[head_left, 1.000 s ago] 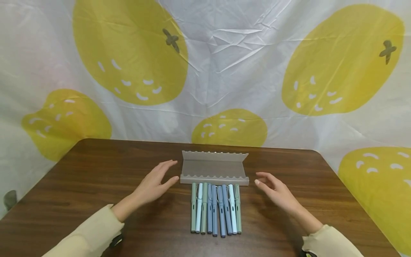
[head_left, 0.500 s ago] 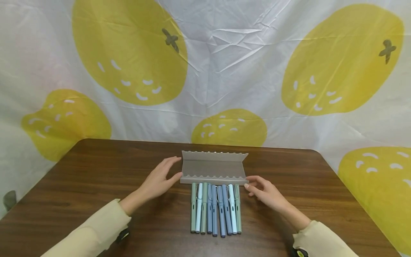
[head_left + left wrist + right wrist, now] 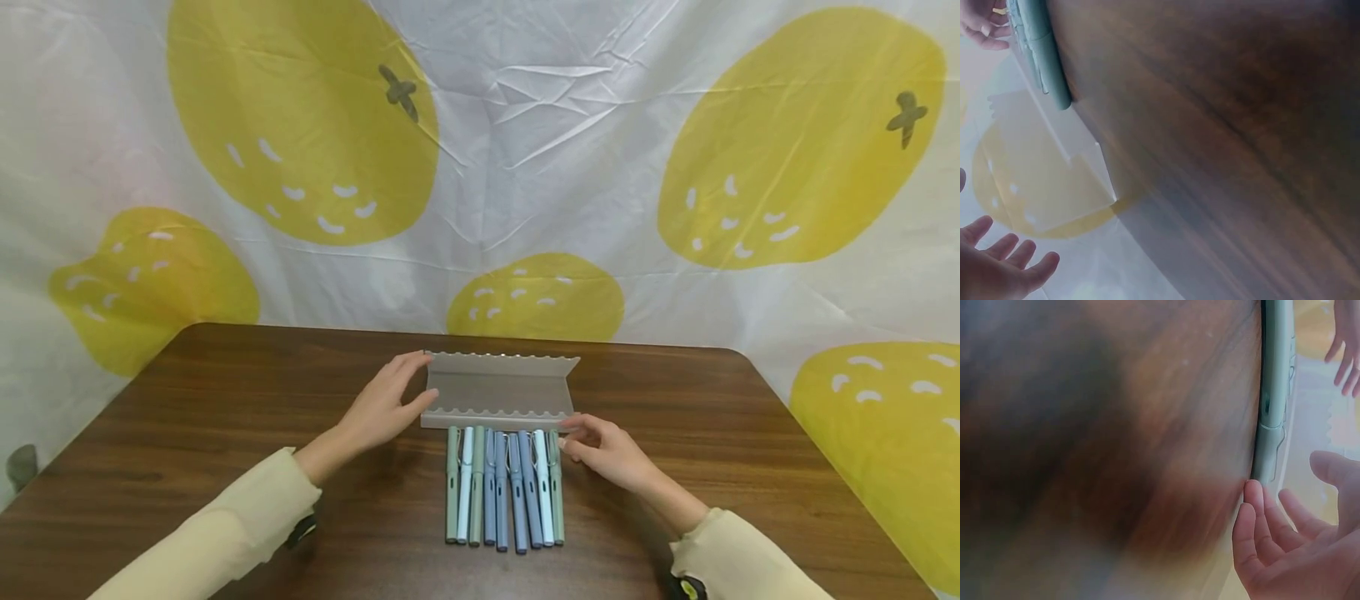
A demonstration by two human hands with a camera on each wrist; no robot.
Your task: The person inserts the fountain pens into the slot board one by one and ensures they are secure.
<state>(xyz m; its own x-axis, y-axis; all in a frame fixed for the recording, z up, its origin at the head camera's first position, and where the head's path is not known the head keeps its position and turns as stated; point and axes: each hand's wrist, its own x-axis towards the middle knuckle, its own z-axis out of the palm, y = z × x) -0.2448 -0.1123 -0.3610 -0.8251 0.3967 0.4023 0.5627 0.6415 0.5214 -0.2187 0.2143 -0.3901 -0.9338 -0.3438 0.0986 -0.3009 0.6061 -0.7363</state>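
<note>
Holder (image 3: 498, 393) sits between left hand (image 3: 381, 407), fingers spread, and right hand (image 3: 613, 454), fingers loosely bent

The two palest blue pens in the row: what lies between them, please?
Between the two palest blue pens lie one green pen and four darker blue pens; the head view shows this.

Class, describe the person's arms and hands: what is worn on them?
The sleeves are pale cream, with uneven cuffs. The left hand and right hand are gloveless. A black item shows beneath each sleeve; the right one has a yellow-green mark.
</note>
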